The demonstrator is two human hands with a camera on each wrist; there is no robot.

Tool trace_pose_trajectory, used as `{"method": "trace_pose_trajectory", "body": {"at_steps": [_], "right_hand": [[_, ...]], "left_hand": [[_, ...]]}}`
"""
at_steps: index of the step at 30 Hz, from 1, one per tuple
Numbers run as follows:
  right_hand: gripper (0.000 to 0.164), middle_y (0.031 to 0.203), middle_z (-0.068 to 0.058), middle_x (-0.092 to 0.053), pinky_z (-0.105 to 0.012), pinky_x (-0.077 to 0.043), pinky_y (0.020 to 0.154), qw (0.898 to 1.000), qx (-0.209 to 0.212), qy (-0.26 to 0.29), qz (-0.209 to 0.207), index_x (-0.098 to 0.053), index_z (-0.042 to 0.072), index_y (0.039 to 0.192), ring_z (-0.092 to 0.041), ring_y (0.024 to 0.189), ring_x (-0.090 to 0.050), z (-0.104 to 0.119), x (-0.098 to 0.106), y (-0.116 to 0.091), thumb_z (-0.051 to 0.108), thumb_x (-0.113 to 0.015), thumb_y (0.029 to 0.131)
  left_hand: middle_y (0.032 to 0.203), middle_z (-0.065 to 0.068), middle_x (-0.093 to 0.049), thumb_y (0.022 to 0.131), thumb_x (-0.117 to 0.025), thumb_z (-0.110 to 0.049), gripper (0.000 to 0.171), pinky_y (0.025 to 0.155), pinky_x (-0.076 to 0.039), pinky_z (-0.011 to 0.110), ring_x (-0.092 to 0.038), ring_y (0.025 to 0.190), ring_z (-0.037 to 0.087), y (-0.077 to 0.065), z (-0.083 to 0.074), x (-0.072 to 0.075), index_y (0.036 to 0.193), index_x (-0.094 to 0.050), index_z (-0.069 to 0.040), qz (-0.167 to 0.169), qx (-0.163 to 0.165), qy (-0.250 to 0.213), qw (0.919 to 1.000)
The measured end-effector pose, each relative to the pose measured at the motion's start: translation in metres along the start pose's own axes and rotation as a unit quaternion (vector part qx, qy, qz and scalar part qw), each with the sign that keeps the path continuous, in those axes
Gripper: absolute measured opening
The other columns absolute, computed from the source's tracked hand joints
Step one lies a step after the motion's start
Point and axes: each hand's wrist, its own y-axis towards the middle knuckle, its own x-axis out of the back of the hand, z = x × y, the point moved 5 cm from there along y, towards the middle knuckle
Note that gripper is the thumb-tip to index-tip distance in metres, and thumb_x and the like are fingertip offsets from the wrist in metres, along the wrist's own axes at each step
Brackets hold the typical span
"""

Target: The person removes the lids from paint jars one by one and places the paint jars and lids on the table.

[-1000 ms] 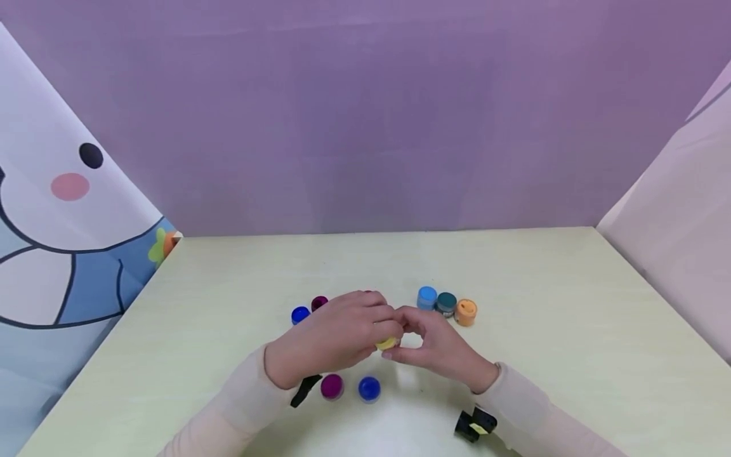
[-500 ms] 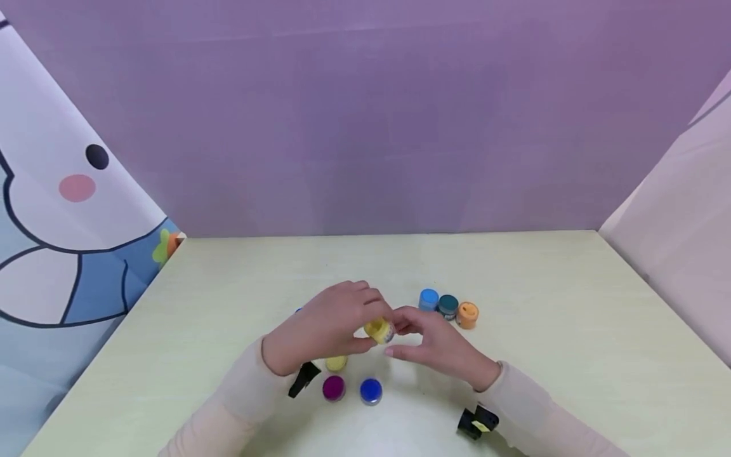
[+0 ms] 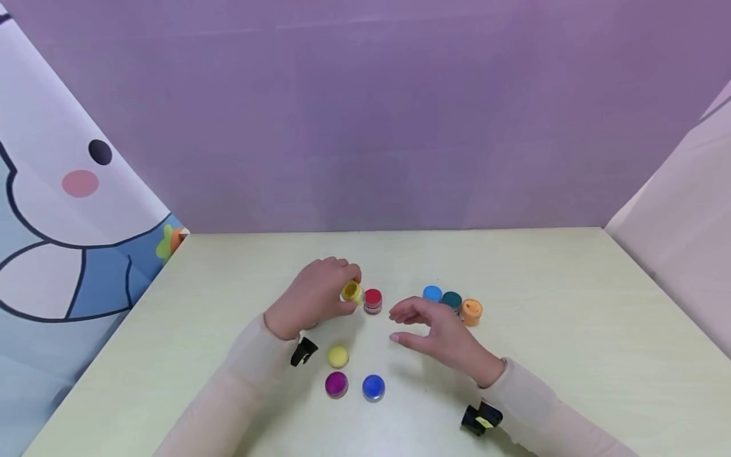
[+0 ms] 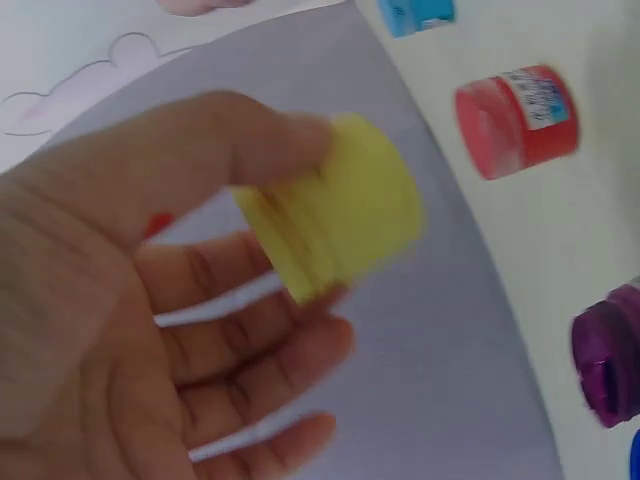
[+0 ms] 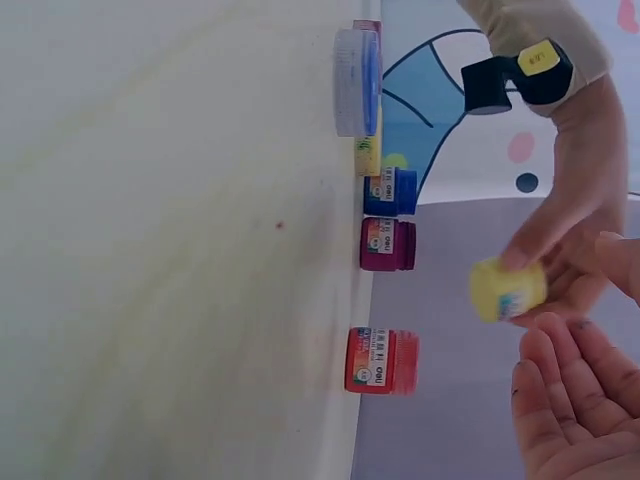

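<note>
In the head view my left hand (image 3: 316, 295) holds a small yellow paint jar (image 3: 352, 292), tilted with its uncapped mouth toward the camera. Thumb and fingers pinch the jar's side in the left wrist view. A red paint jar (image 3: 373, 301) with its cap on stands just right of it. My right hand (image 3: 436, 330) hovers over the table, holding nothing, thumb and fingers spread apart. Nearer the front lie a yellow lid (image 3: 338, 356), a purple lid (image 3: 336, 384) and a blue lid (image 3: 374, 388).
Light blue (image 3: 432, 293), dark green (image 3: 452, 300) and orange (image 3: 471, 311) jars stand beyond the right hand. The right wrist view shows a blue jar (image 5: 390, 191) and a purple jar (image 5: 387, 245), hidden behind the left hand in the head view. A purple backdrop borders the table's far edge.
My left hand has carried the yellow jar away from the right hand, leftward and toward the far side. The red jar and yellow lid have come into full view. The right hand stays nearly in place.
</note>
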Motion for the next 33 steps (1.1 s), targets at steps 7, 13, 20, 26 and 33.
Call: {"method": "trace_pose_trajectory", "body": {"at_steps": [7, 13, 20, 26, 33], "right_hand": [[0.03, 0.098, -0.005, -0.062, -0.031, -0.046, 0.083, 1.0, 0.001, -0.005, 0.003, -0.058, 0.012, 0.104, -0.02, 0.092, -0.058, -0.001, 0.001, -0.001, 0.026, -0.069, 0.08], [0.027, 0.097, -0.003, -0.061, -0.033, -0.047, 0.082, 1.0, -0.003, -0.009, 0.002, -0.058, 0.007, 0.103, -0.019, 0.091, -0.058, 0.01, 0.003, -0.001, 0.015, -0.07, 0.079], [0.024, 0.093, -0.007, -0.062, -0.04, -0.048, 0.08, 1.0, -0.006, -0.005, 0.0, -0.058, -0.001, 0.098, -0.021, 0.087, -0.058, 0.037, 0.007, 0.0, 0.0, -0.068, 0.077], [0.022, 0.093, -0.008, -0.062, -0.041, -0.048, 0.079, 1.0, 0.003, 0.005, 0.002, -0.058, -0.002, 0.097, -0.026, 0.087, -0.059, 0.039, 0.005, 0.0, -0.001, -0.067, 0.077], [0.023, 0.094, -0.008, -0.062, -0.042, -0.048, 0.08, 1.0, -0.007, 0.004, 0.007, -0.058, -0.001, 0.098, -0.017, 0.087, -0.058, 0.036, 0.003, 0.0, 0.001, -0.068, 0.078]], "left_hand": [[0.074, -0.005, -0.052, 0.071, -0.073, -0.024, 0.027, 0.065, -0.041, 0.03, -0.046, 0.069, 0.014, 0.015, 0.01, -0.024, 0.092, -0.059, -0.014, 0.066, 0.039, 0.034, 0.9965], [0.075, -0.004, -0.052, 0.072, -0.071, -0.021, 0.023, 0.064, -0.042, 0.031, -0.046, 0.068, 0.014, 0.021, 0.015, -0.037, 0.09, -0.058, -0.014, 0.105, 0.047, 0.045, 0.9923], [0.077, -0.005, -0.053, 0.073, -0.071, -0.019, 0.022, 0.063, -0.043, 0.028, -0.046, 0.068, 0.012, 0.027, 0.02, -0.049, 0.09, -0.057, -0.014, 0.125, 0.05, 0.038, 0.9901], [0.077, -0.004, -0.054, 0.073, -0.072, -0.017, 0.022, 0.062, -0.043, 0.027, -0.048, 0.068, 0.013, 0.03, 0.023, -0.054, 0.089, -0.058, -0.013, 0.145, 0.062, 0.022, 0.9872], [0.084, -0.004, -0.055, 0.074, -0.072, -0.02, 0.027, 0.067, -0.043, 0.029, -0.048, 0.073, 0.014, 0.028, 0.026, -0.057, 0.097, -0.059, -0.015, 0.143, 0.078, 0.015, 0.9865]]}}
